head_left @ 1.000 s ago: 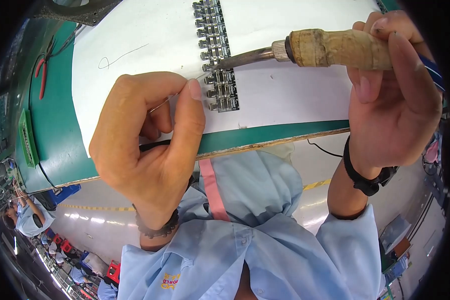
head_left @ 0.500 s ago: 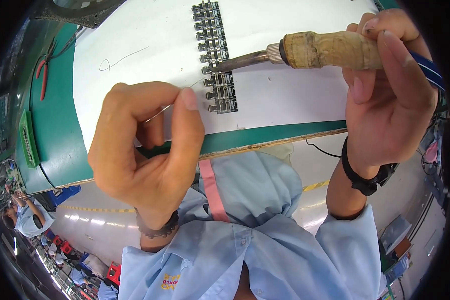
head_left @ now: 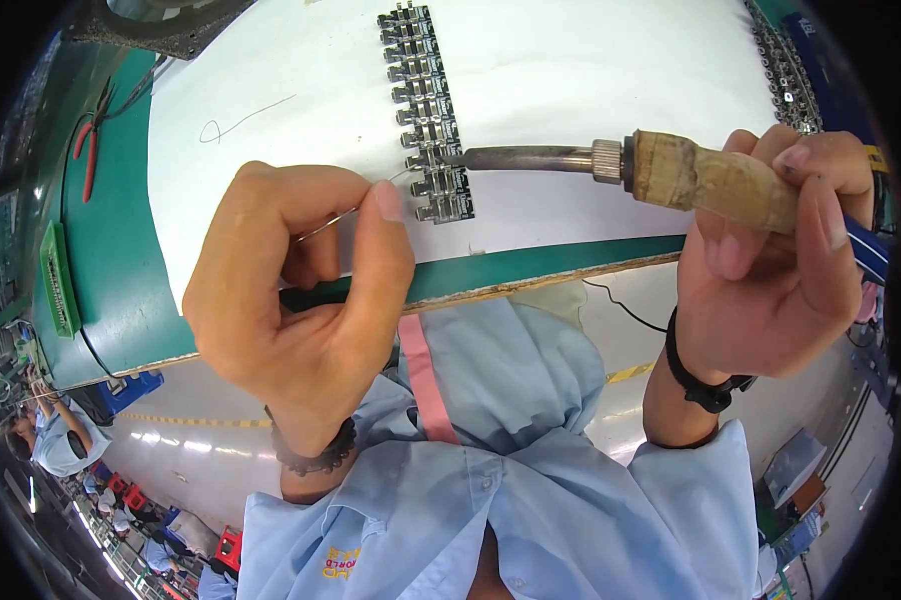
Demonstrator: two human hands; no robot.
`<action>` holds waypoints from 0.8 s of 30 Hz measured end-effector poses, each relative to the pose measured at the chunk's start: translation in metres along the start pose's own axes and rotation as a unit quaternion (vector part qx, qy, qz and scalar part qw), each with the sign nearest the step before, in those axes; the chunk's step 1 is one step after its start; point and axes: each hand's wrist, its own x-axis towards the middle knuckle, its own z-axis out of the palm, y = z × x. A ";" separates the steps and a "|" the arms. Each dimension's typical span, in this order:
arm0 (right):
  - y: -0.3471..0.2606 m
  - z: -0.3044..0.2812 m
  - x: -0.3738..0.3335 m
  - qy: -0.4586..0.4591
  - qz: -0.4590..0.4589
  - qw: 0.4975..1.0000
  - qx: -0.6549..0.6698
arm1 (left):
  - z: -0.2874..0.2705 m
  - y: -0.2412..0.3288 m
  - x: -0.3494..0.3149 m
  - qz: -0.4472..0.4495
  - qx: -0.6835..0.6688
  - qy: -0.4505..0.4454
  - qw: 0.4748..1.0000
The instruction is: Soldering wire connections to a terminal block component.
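My left hand (head_left: 306, 290) pinches a thin solder wire (head_left: 329, 226) between thumb and forefinger. The wire's free end reaches toward the lower part of a strip of small black circuit boards with metal connectors (head_left: 431, 130). In my right hand (head_left: 781, 250) is a soldering iron (head_left: 716, 183), its handle wrapped in worn tan tape, fingers closed around it. The iron lies almost level, its dark tip at the right side of the strip, close to the wire's end. Whether tip and wire touch cannot be made out. The strip lies on white paper (head_left: 591, 90).
Red-handled pliers (head_left: 88, 155) and a green slotted block (head_left: 59, 278) lie on the green table mat (head_left: 121, 230) at left. A loose curl of wire (head_left: 241, 120) rests on the paper. More small metal parts (head_left: 786, 80) sit at far right. A co-worker (head_left: 66, 430) sits far left.
The soldering iron and my right hand have moved down and to the right; the tip now sits lower along the strip. My left hand has shifted slightly right, still pinching the wire.
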 end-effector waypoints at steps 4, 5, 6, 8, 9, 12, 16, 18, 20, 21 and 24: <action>0.004 -0.003 -0.004 0.006 -0.006 1.000 -0.010 | 0.001 0.003 0.000 -0.005 0.004 -0.005 1.000; 0.005 -0.006 -0.007 0.007 -0.007 1.000 -0.012 | 0.001 0.003 0.000 -0.005 0.004 -0.004 1.000; 0.006 -0.006 -0.008 0.009 -0.009 1.000 -0.014 | 0.001 0.003 0.000 -0.006 0.004 -0.004 1.000; 0.005 -0.005 -0.010 0.011 -0.012 1.000 -0.017 | 0.002 0.003 0.000 -0.007 0.005 -0.003 1.000; 0.005 -0.005 -0.011 0.012 -0.014 1.000 -0.019 | 0.002 0.003 0.000 -0.006 0.006 -0.002 1.000; 0.009 -0.010 -0.015 0.016 -0.019 0.999 -0.026 | 0.002 0.003 0.001 -0.005 0.009 -0.002 1.000; 0.007 -0.009 -0.018 0.021 -0.025 0.999 -0.036 | 0.003 0.003 0.001 0.005 0.010 0.001 1.000; 0.006 -0.011 -0.018 0.022 -0.027 0.999 -0.040 | 0.004 0.004 0.002 0.006 0.007 -0.001 1.000; 0.005 -0.006 -0.017 0.032 -0.010 0.999 -0.022 | 0.004 0.003 0.002 0.007 0.007 0.000 1.000; 0.004 -0.004 -0.016 0.038 -0.002 0.999 -0.013 | 0.004 0.003 0.002 0.003 0.005 0.000 1.000; 0.002 -0.001 -0.015 0.054 0.023 0.998 0.013 | 0.004 0.003 0.001 -0.004 0.001 0.000 1.000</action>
